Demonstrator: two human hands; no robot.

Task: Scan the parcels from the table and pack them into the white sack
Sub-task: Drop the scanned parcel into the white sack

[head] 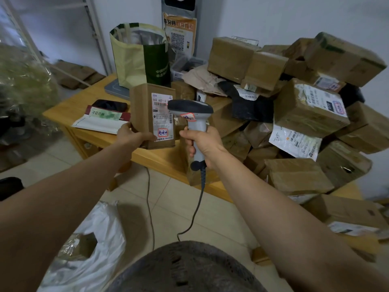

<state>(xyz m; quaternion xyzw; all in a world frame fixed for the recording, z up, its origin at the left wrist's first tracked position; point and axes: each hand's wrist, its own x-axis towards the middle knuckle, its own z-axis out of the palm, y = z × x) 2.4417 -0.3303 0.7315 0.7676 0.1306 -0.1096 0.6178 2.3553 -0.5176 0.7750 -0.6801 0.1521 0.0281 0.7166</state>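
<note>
Here, the left grip (132,137) was clamped on a brown parcel (145,106), the thumb lying across its front near the lower edge and the fingers curled round its left side. It held the parcel upright above the near edge of the wooden surface (67,111). The parcel's white shipping label (163,116) faced the camera, with a red-stamped sticker at its foot. The right grip (205,144) was wrapped round the pale handle of a barcode scanner (190,108). The scanner's dark head pointed at the upper part of the label from very near (whether it touched could not be told). The scanner's cable (196,203) hung from the base of the handle down to the tiled floor (174,199).

The white sack (101,234) lay on the floor at lower left, beside the person's left arm and well apart from the held parcel. A brown box (79,247) showed through an opening in it. To the right, a pile of parcels (305,114), brown boxes with black and white mailers among them, was heaped over the surface. On the left part of the surface lay a dark phone (109,105) and a white envelope (96,124). Behind them a green and cream bag (136,60) stood open on a grey scale (115,89).
</note>
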